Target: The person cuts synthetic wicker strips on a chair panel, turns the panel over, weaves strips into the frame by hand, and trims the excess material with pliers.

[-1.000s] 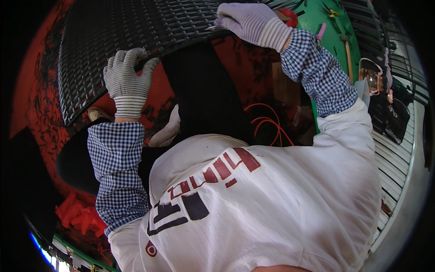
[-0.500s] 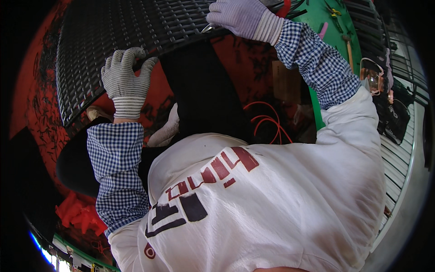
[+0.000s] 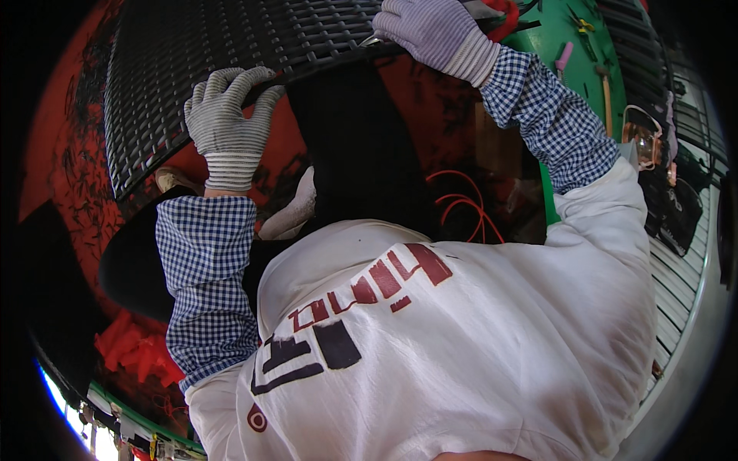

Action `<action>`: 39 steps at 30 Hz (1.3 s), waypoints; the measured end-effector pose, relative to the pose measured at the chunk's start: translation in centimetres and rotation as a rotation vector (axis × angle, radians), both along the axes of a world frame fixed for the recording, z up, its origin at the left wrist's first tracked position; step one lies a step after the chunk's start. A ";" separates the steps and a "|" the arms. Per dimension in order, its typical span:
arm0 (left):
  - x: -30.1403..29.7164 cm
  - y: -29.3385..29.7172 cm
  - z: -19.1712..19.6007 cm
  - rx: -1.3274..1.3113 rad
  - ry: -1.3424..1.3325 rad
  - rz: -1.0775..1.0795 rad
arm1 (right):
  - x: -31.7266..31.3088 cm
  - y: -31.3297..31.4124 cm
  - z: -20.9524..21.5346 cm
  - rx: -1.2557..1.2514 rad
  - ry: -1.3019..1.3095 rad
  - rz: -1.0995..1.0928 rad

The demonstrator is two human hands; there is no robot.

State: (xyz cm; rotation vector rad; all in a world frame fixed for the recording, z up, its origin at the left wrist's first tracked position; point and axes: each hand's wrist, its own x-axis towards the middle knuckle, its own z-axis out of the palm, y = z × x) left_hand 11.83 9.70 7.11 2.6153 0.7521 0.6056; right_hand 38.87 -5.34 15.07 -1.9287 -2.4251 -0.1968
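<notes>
A dark woven wicker panel (image 3: pixel 192 46) lies tilted in front of me, its near edge running between my hands. My left hand (image 3: pixel 229 123), in a grey striped glove, is closed round that edge, thumb on the near side and fingers over the weave. At the far end of the edge my right hand (image 3: pixel 434 34), in a pale purple striped glove, is closed round a metal-tipped tool (image 3: pixel 370 41). Its bright tip touches or nearly touches the weave; the rest of the tool is hidden in the fist. Dark strips stick out beyond the right hand.
On the green table (image 3: pixel 552 123) at right lie yellow-handled pliers (image 3: pixel 586 27), a pink-handled tool (image 3: pixel 565 55) and a wooden-handled hammer (image 3: pixel 606 100). Orange-red tubing (image 3: pixel 467 203) curls near a cardboard box (image 3: pixel 498 146). Dark scraps litter the red floor (image 3: pixel 65 131); red crumpled material (image 3: pixel 134 349) lies lower left.
The whole view has shifted slightly, so panel, hands and table sit a little further right. Both hands keep their hold, and the tool tip stays by the panel's edge.
</notes>
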 end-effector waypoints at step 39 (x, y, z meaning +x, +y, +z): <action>0.0 -0.5 0.7 -0.048 -0.040 0.013 | 5.6 -4.9 4.6 -0.471 -0.279 -0.312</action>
